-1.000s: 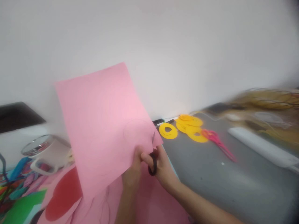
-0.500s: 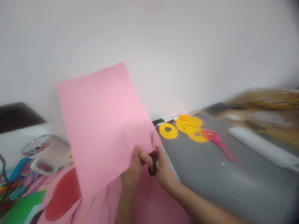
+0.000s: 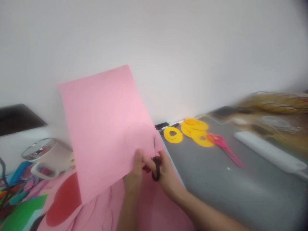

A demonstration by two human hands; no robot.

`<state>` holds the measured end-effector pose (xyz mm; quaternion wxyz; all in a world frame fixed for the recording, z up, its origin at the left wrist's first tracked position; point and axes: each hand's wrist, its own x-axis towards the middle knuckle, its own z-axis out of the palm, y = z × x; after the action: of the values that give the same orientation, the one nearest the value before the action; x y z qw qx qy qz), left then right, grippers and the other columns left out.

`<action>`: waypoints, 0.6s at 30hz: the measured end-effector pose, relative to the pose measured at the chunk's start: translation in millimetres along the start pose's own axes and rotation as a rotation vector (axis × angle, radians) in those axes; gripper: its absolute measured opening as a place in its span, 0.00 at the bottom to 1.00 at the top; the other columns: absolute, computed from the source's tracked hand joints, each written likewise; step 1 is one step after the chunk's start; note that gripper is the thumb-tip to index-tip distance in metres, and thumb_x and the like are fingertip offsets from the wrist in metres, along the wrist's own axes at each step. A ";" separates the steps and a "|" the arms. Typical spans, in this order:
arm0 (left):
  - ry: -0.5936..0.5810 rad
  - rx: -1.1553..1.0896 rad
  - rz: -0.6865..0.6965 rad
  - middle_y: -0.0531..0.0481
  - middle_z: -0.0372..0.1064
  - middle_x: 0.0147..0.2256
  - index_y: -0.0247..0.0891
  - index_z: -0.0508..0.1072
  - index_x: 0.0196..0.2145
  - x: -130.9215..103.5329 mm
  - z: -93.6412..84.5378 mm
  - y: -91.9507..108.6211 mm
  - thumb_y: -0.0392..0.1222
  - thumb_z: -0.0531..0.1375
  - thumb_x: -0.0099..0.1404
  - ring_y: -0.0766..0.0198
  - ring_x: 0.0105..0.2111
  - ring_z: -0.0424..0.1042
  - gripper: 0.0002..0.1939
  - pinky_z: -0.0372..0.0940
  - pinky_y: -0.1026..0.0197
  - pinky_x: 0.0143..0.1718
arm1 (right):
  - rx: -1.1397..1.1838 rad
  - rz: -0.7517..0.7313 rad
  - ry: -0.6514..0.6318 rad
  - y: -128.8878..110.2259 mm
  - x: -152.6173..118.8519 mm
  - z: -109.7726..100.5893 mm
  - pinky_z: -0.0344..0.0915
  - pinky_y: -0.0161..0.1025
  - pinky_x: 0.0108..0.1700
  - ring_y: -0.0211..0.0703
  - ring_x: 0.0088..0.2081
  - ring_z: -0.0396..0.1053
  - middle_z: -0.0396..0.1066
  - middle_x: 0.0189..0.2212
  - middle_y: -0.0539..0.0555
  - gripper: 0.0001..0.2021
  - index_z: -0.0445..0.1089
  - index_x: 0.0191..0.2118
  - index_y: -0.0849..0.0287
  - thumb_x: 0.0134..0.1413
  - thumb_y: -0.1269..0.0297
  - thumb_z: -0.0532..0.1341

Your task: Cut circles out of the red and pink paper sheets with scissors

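Observation:
A large pink paper sheet (image 3: 103, 122) is held up at a slant, with a faint round outline drawn near its lower right part. My left hand (image 3: 137, 166) pinches the sheet's lower edge, thumb on the near face and the other fingers hidden behind. My right hand (image 3: 166, 173) is closed round the black handle of a pair of scissors (image 3: 156, 170). Their blade shows on the sheet near its right edge, beside the outline, where the paper is cut from below. Under both hands lies more pink paper (image 3: 156, 205).
Yellow paper rings (image 3: 173, 134) and pink scissors (image 3: 225, 149) lie on the grey table (image 3: 216, 186). A white bar-shaped object (image 3: 269, 150) is further right. At left are a white mug (image 3: 54, 157), a red paper shape (image 3: 64, 200) and green paper (image 3: 25, 211). A white wall stands behind.
The scissors' blade has shifted slightly left and stands more upright against the sheet. The pink sheet has tilted a little; both hands stay almost in place.

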<state>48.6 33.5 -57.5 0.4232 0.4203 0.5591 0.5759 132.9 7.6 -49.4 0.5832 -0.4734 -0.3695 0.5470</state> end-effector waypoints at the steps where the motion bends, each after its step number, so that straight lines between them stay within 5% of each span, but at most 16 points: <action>1: -0.001 -0.043 -0.038 0.54 0.60 0.13 0.41 0.64 0.12 0.9 -0.1 -2.5 0.57 0.64 0.53 0.65 0.16 0.62 0.23 0.62 0.62 0.18 | 0.012 -0.003 0.002 1.8 0.1 0.6 0.53 0.33 0.23 0.38 0.23 0.62 0.62 0.18 0.44 0.21 0.49 0.27 0.52 0.42 0.52 0.65; 5: 0.018 -0.169 -0.099 0.52 0.66 0.18 0.37 0.71 0.18 4.9 -3.3 -10.5 0.57 0.69 0.48 0.65 0.19 0.66 0.21 0.63 0.62 0.18 | 0.008 -0.022 0.003 5.0 0.6 -0.3 0.52 0.33 0.22 0.37 0.22 0.60 0.61 0.18 0.44 0.23 0.47 0.25 0.52 0.45 0.50 0.65; 9: 0.035 -0.212 0.019 0.49 0.73 0.28 0.37 0.76 0.27 8.6 -6.6 -14.8 0.54 0.70 0.50 0.58 0.33 0.74 0.17 0.71 0.57 0.35 | -0.038 -0.016 0.021 1.3 2.3 -4.1 0.52 0.33 0.22 0.37 0.23 0.60 0.59 0.19 0.43 0.26 0.49 0.26 0.52 0.38 0.55 0.71; 13: -0.012 -0.209 0.063 0.49 0.72 0.26 0.39 0.76 0.25 10.7 -7.1 -18.8 0.52 0.69 0.53 0.56 0.36 0.75 0.14 0.70 0.53 0.45 | -0.047 0.012 0.024 -0.7 3.8 -5.9 0.51 0.32 0.23 0.35 0.23 0.57 0.56 0.20 0.41 0.26 0.50 0.26 0.53 0.38 0.56 0.72; 18: -0.017 -0.222 0.089 0.47 0.76 0.34 0.40 0.77 0.31 11.8 -6.8 -22.3 0.51 0.69 0.53 0.52 0.45 0.75 0.13 0.67 0.48 0.54 | -0.102 -0.010 0.026 1.8 5.3 -7.1 0.49 0.32 0.21 0.34 0.21 0.54 0.54 0.19 0.41 0.25 0.50 0.25 0.53 0.39 0.57 0.72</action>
<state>39.1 43.2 -79.8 0.4458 0.4000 0.4693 0.6489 139.7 11.7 -53.6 0.5657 -0.5076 -0.3916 0.5186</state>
